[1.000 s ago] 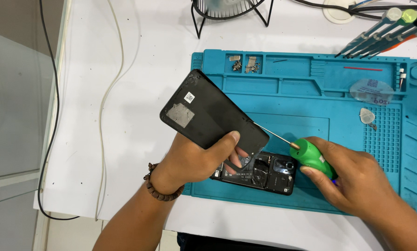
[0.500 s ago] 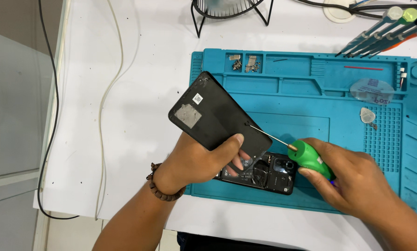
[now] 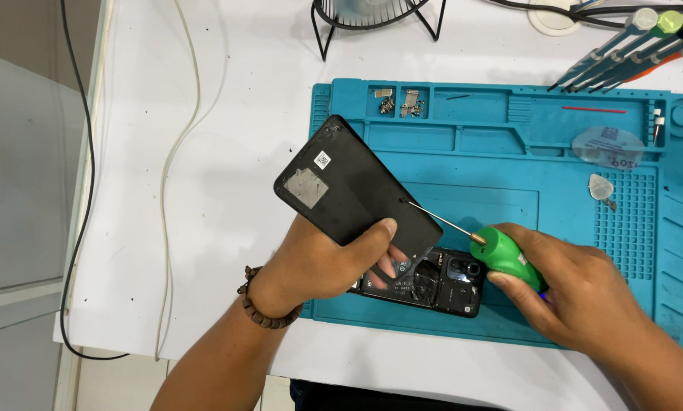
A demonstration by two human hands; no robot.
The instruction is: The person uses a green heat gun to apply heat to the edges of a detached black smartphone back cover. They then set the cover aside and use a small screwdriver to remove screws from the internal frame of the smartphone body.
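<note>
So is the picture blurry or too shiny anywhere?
Head view: sharp and evenly lit; the black phone cover in the left hand shows dull sheen, no hard glare; soft shadows lie under both hands on the blue mat; the green screwdriver in the right hand looks crisp.

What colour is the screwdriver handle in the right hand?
Bright green; the screwdriver handle in the right hand shows best in the head view.

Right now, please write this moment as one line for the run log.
left hand: holds black back cover tilted up | right hand: grips green screwdriver, tip at cover edge | open phone: on blue mat
</note>
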